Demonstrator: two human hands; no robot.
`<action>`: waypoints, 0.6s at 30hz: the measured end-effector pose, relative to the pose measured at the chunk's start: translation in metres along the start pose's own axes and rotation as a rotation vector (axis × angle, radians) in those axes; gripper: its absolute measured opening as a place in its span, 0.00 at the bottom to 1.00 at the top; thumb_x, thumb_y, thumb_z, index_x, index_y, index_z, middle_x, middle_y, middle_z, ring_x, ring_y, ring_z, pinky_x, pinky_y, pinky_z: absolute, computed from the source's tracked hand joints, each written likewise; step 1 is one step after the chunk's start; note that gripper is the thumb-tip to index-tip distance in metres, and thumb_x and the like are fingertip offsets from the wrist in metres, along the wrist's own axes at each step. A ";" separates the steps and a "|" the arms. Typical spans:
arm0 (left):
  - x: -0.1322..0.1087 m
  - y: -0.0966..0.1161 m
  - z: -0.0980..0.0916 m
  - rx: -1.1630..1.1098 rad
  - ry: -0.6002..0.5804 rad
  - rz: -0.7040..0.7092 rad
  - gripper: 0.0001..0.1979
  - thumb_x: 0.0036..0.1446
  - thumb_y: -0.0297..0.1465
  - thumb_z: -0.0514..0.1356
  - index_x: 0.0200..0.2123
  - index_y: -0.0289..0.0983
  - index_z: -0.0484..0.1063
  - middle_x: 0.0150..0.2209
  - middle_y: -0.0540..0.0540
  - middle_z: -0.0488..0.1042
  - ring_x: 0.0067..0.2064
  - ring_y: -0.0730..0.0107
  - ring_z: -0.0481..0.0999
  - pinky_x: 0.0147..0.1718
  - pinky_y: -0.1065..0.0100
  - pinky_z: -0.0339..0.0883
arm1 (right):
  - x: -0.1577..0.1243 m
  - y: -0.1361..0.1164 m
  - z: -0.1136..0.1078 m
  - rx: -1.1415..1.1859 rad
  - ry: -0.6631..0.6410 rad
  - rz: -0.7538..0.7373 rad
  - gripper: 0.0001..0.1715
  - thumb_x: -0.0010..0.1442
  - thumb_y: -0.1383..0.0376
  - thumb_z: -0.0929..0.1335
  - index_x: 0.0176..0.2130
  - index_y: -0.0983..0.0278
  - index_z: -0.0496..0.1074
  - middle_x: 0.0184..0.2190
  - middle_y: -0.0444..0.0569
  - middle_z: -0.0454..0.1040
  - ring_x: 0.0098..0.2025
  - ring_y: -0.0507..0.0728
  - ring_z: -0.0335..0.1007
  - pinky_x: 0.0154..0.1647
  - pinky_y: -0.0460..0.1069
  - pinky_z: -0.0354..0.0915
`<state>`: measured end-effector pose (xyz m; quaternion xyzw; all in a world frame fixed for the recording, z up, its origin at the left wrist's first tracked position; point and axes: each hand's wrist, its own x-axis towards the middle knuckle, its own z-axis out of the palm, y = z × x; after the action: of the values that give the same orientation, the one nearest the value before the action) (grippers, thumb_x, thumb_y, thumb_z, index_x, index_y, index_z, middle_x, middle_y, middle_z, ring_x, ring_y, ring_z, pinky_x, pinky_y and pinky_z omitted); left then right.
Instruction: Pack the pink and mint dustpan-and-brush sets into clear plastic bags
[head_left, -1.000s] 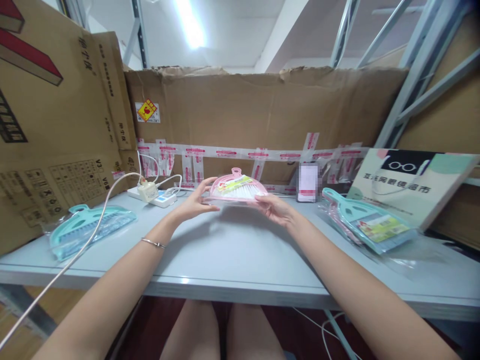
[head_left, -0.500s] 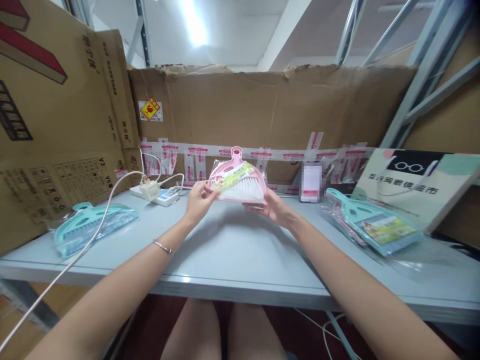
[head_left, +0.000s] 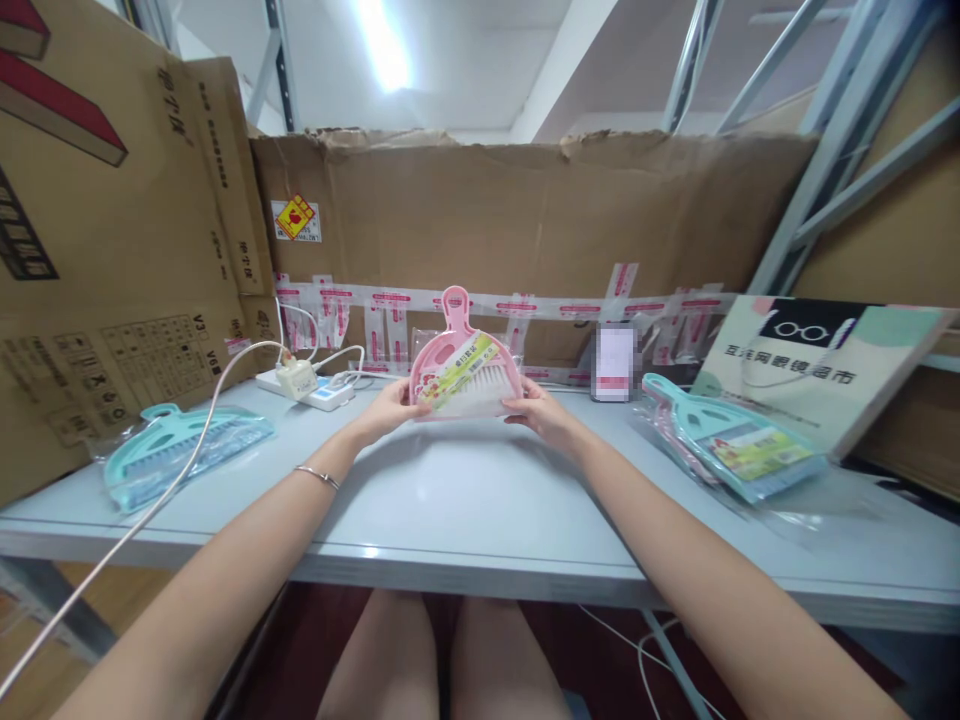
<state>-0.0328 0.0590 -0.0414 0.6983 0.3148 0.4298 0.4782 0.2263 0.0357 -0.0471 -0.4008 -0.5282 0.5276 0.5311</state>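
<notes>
A pink dustpan and brush set [head_left: 465,370] in clear plastic, with a yellow-green label and white bristles, is held upright between both hands over the middle of the table. My left hand [head_left: 390,410] is closed on its lower left edge, thumb in front. At the lower right edge, my right hand [head_left: 541,412] grips it, fingers partly hidden. Off to the left lies a bagged light-blue dustpan set [head_left: 187,450]. On the right, another light-blue dustpan set [head_left: 739,435] rests on top of a pink one [head_left: 679,435].
A white power strip [head_left: 326,393] with a plug and cables sits at the back left; one cable crosses the left table edge. A phone [head_left: 615,365] leans against the cardboard wall [head_left: 525,220]. A printed paper bag [head_left: 810,365] stands at the right, a large carton [head_left: 112,240] at the left.
The pink dustpan set has tilted and turned so its label faces me more fully, shifting slightly left and down. My right hand has closed more around its edge. The view has moved slightly.
</notes>
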 end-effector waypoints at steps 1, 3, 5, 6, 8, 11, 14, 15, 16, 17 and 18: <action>0.000 0.000 -0.002 0.013 -0.009 -0.006 0.27 0.37 0.31 0.69 0.43 0.31 0.69 0.44 0.39 0.75 0.45 0.59 0.74 0.48 0.59 0.64 | 0.001 0.002 -0.001 0.000 0.009 0.012 0.22 0.39 0.70 0.72 0.37 0.59 0.68 0.30 0.41 0.74 0.30 0.51 0.71 0.27 0.45 0.66; 0.001 -0.002 -0.005 0.020 -0.024 -0.027 0.25 0.38 0.30 0.69 0.42 0.31 0.70 0.43 0.40 0.76 0.44 0.60 0.75 0.47 0.60 0.65 | 0.003 0.004 -0.001 -0.012 0.020 0.037 0.19 0.39 0.73 0.71 0.35 0.60 0.69 0.29 0.42 0.74 0.28 0.51 0.71 0.26 0.44 0.66; 0.002 -0.004 -0.008 0.015 -0.046 -0.056 0.25 0.37 0.30 0.70 0.42 0.31 0.70 0.42 0.40 0.77 0.43 0.61 0.75 0.46 0.61 0.65 | 0.004 0.006 0.000 -0.029 0.022 0.068 0.18 0.40 0.74 0.70 0.34 0.61 0.70 0.29 0.42 0.75 0.27 0.51 0.71 0.25 0.44 0.66; 0.003 -0.006 -0.009 0.014 -0.056 -0.073 0.26 0.37 0.30 0.70 0.42 0.31 0.70 0.41 0.40 0.77 0.42 0.62 0.75 0.45 0.61 0.66 | 0.003 0.007 0.000 -0.035 0.027 0.087 0.18 0.40 0.75 0.70 0.33 0.61 0.70 0.28 0.43 0.75 0.27 0.51 0.71 0.25 0.44 0.66; 0.003 -0.008 -0.012 0.020 -0.072 -0.097 0.26 0.37 0.29 0.69 0.43 0.31 0.70 0.42 0.40 0.77 0.42 0.63 0.76 0.44 0.62 0.66 | 0.002 0.007 0.002 -0.043 0.036 0.118 0.18 0.40 0.76 0.70 0.33 0.61 0.70 0.28 0.43 0.74 0.26 0.50 0.70 0.24 0.44 0.67; 0.001 -0.009 -0.014 0.039 -0.090 -0.093 0.25 0.39 0.30 0.69 0.43 0.32 0.70 0.43 0.40 0.76 0.41 0.64 0.75 0.41 0.65 0.66 | 0.001 0.007 0.002 -0.046 0.026 0.127 0.18 0.40 0.77 0.70 0.34 0.62 0.70 0.29 0.43 0.74 0.28 0.51 0.70 0.25 0.44 0.68; 0.000 -0.009 -0.015 0.049 -0.112 -0.085 0.24 0.40 0.30 0.68 0.43 0.32 0.69 0.42 0.41 0.76 0.40 0.66 0.75 0.39 0.67 0.65 | 0.000 0.008 0.002 -0.054 0.007 0.116 0.18 0.40 0.76 0.70 0.34 0.62 0.70 0.29 0.43 0.74 0.28 0.50 0.70 0.26 0.45 0.69; 0.001 -0.010 -0.015 0.049 -0.114 -0.085 0.24 0.40 0.30 0.68 0.42 0.32 0.69 0.42 0.41 0.76 0.39 0.66 0.74 0.39 0.67 0.65 | 0.000 0.008 0.002 -0.060 0.005 0.115 0.18 0.40 0.76 0.70 0.34 0.62 0.70 0.29 0.43 0.73 0.27 0.50 0.69 0.26 0.45 0.69; 0.001 -0.010 -0.015 0.047 -0.114 -0.085 0.24 0.40 0.30 0.68 0.42 0.32 0.69 0.41 0.42 0.76 0.39 0.67 0.74 0.39 0.67 0.65 | 0.000 0.008 0.002 -0.065 0.003 0.115 0.17 0.40 0.76 0.70 0.33 0.62 0.70 0.29 0.43 0.73 0.27 0.50 0.69 0.26 0.45 0.69; 0.001 -0.010 -0.015 0.043 -0.113 -0.084 0.24 0.39 0.30 0.69 0.42 0.32 0.69 0.41 0.42 0.76 0.39 0.67 0.74 0.39 0.67 0.65 | 0.000 0.008 0.002 -0.070 0.002 0.116 0.17 0.40 0.76 0.70 0.33 0.62 0.70 0.28 0.43 0.73 0.27 0.50 0.69 0.26 0.45 0.69; 0.001 -0.011 -0.015 0.041 -0.112 -0.084 0.23 0.39 0.30 0.69 0.41 0.32 0.69 0.41 0.42 0.75 0.39 0.67 0.74 0.39 0.67 0.65 | 0.000 0.008 0.002 -0.073 0.002 0.117 0.17 0.40 0.76 0.70 0.33 0.62 0.70 0.28 0.43 0.73 0.27 0.50 0.69 0.26 0.45 0.69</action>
<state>-0.0457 0.0696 -0.0483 0.7170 0.3252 0.3629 0.4984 0.2234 0.0359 -0.0547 -0.4506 -0.5224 0.5376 0.4848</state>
